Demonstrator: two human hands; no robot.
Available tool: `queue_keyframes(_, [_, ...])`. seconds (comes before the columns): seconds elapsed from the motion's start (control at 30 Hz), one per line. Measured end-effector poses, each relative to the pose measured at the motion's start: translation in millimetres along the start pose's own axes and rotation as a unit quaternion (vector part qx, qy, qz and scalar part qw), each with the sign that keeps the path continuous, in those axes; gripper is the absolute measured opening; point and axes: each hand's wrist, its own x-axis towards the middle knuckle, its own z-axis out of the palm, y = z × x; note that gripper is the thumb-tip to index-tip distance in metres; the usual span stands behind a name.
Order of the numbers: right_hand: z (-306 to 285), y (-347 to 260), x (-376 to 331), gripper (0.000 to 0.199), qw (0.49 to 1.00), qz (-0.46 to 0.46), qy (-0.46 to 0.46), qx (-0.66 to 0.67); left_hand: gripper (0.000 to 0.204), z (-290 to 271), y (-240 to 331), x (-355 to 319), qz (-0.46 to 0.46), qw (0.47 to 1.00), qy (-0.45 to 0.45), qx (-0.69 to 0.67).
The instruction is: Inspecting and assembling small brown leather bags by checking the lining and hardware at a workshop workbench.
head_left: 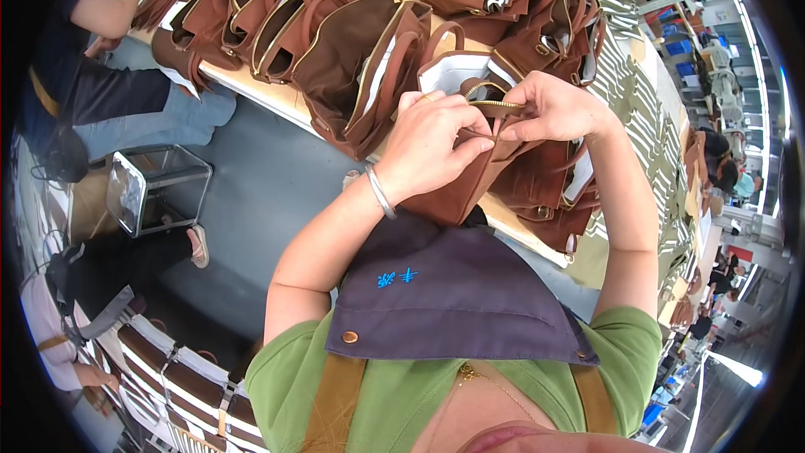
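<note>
Perhaps the brass zip (496,104) could snag or pucker the rim of the held brown bag (457,189) if the left hand (432,141) and right hand (560,109) tugged unevenly, and a loosened grip might let the bag slide off the near edge of the table (272,98), which it overlaps in view. Both thumbs and forefingers are pinched on its upper rim, with the zip just beyond the fingertips, farther over the table, and the body below them at that near edge; their exact contact is partly hidden.
</note>
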Motion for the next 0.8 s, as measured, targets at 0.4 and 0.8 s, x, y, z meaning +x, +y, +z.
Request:
queue_keyframes(0.4, [8, -2, 1, 0.026, 0.997, -0.038, 0.058, -0.021, 0.01, -14, 2, 9, -0.041, 0.996, 0.035, -0.076])
queue_keyframes(0.8, [20, 22, -4, 0.025, 0.934, -0.214, 0.228, -0.174, 0.012, -28, -7, 40, -0.025, 0.987, -0.106, -0.119])
